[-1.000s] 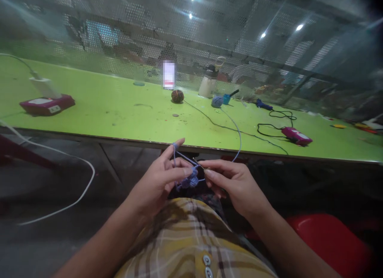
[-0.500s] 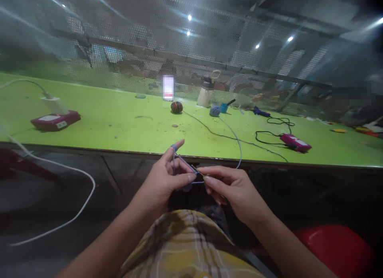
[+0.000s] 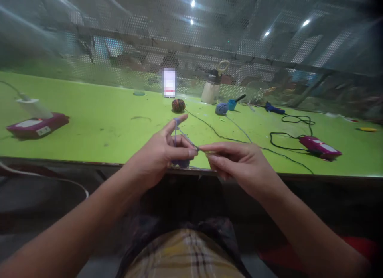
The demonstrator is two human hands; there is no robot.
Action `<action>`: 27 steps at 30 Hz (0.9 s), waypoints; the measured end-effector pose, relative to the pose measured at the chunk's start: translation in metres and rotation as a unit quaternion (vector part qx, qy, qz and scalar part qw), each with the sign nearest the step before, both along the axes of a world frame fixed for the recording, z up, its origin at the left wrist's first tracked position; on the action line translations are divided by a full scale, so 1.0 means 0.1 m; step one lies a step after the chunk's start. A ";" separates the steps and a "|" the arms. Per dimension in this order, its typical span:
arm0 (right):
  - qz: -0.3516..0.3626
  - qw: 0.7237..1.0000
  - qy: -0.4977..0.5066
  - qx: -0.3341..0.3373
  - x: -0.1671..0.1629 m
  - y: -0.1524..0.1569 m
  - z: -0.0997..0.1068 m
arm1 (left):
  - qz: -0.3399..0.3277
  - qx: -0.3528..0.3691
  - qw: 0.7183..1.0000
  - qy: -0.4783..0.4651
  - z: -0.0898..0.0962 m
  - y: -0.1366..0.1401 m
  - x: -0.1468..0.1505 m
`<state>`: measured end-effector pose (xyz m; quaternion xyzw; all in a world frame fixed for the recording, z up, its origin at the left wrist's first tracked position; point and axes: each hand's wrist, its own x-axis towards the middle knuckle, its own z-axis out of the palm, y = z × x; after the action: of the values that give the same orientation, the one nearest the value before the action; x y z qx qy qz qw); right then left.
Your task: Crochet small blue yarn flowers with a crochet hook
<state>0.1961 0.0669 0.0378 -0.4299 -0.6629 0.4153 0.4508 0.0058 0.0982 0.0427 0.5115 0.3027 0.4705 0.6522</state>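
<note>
My left hand [image 3: 158, 156] pinches a small piece of purple-blue crochet work [image 3: 180, 163] between thumb and fingers. Its index finger points up, with blue yarn [image 3: 176, 134] wound round it and running down to the pinch. Close on the right, my right hand [image 3: 242, 162] grips a thin crochet hook [image 3: 211, 152], whose tip meets the yarn at my left fingertips. Behind the hands sits a blue yarn ball [image 3: 222, 108], a strand trailing from it towards my right hand. A dark multicoloured yarn ball [image 3: 178, 105] lies left of that, its own strand stretching right.
On the green table [image 3: 89, 122] are a spray bottle [image 3: 211, 88], a small blue cup [image 3: 231, 105], a lit phone-like screen [image 3: 169, 82] and a blue corded tool [image 3: 274, 108]. Magenta power strips [image 3: 320, 147] lie at both sides. A perforated panel [image 3: 134, 58] stands behind.
Both hands have risen from below the table's front edge to in front of its surface, still holding work and hook. The camera view has shifted slightly.
</note>
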 end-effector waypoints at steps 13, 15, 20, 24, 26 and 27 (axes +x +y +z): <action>0.013 0.996 -0.048 0.077 0.11 1.11 0.24 | -0.067 0.033 0.996 -0.040 0.10 1.07 0.05; 0.021 0.994 -0.062 0.083 0.13 1.22 0.22 | -0.070 0.033 0.996 -0.043 0.09 1.18 0.07; 0.010 0.996 -0.037 0.082 0.16 1.39 0.23 | -0.061 0.024 0.996 -0.063 0.20 1.38 0.15; -0.012 0.998 0.004 0.057 0.14 1.42 0.22 | -0.029 -0.012 0.997 -0.065 0.23 1.35 0.17; -0.014 0.999 0.015 0.041 0.09 1.42 0.19 | -0.022 -0.039 0.997 -0.060 0.19 1.29 0.14; -0.013 0.999 0.019 0.032 0.06 1.41 0.16 | -0.017 -0.055 0.996 -0.063 0.17 1.26 0.13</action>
<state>0.2021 0.2082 0.0538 -0.4160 -0.6618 0.3957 0.4822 0.0185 0.2245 0.0592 0.4491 0.2783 0.4731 0.7050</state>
